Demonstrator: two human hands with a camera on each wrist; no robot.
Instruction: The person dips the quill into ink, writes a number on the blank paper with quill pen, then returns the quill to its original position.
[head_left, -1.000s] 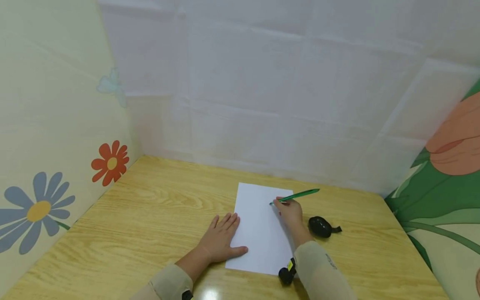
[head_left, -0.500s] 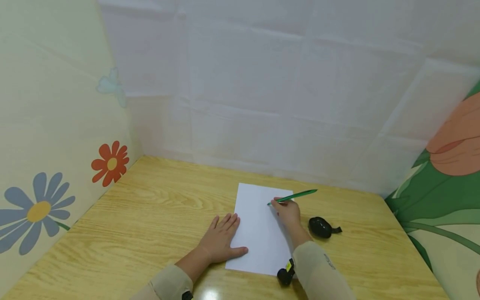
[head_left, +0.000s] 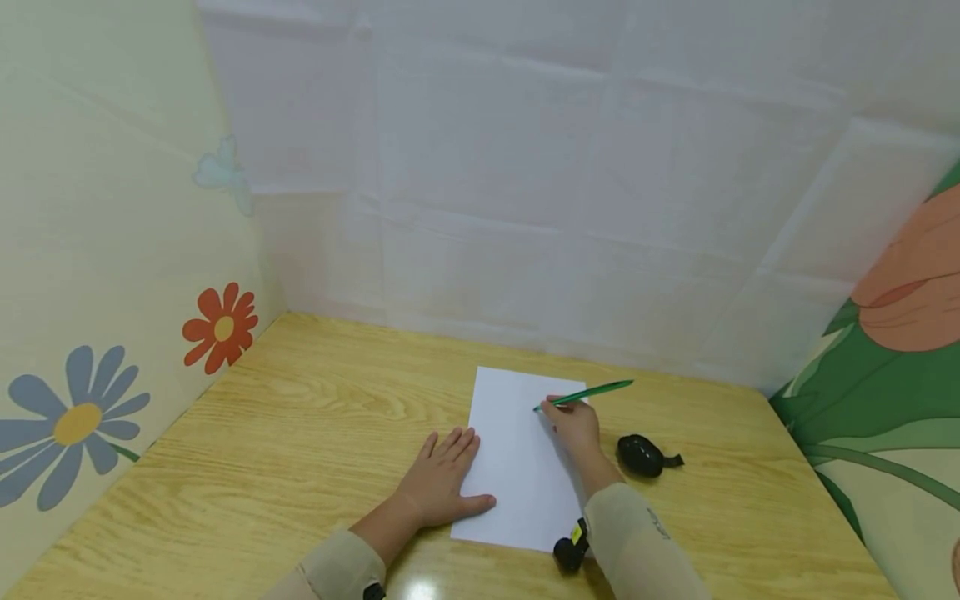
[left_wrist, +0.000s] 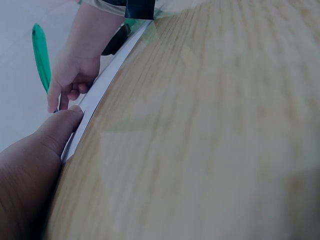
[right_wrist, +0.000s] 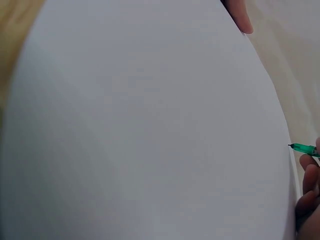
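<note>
A blank white sheet of paper [head_left: 517,467] lies on the wooden table. My left hand [head_left: 442,483] rests flat over its left edge, fingers spread and the thumb on the sheet. My right hand [head_left: 577,429] pinches a green pen [head_left: 600,389] near its point, the barrel slanting up to the right. The dark tip of the pen [right_wrist: 297,147] is right at the paper's surface in the right wrist view. From the left wrist view, the right hand [left_wrist: 75,75] and the upright pen [left_wrist: 41,55] show beyond my left thumb [left_wrist: 62,122]. No marks are visible on the sheet.
To the right of the right forearm lies a glossy black rounded object [head_left: 641,455] with a short tab. A black wrist camera [head_left: 570,554] hangs off the right sleeve over the paper's lower corner. A white sheet-covered wall [head_left: 480,208] stands behind the table [head_left: 337,392].
My right hand and the pen have shifted slightly left across the paper, mostly in the first half second. The left hand and the sheet have stayed in place.
</note>
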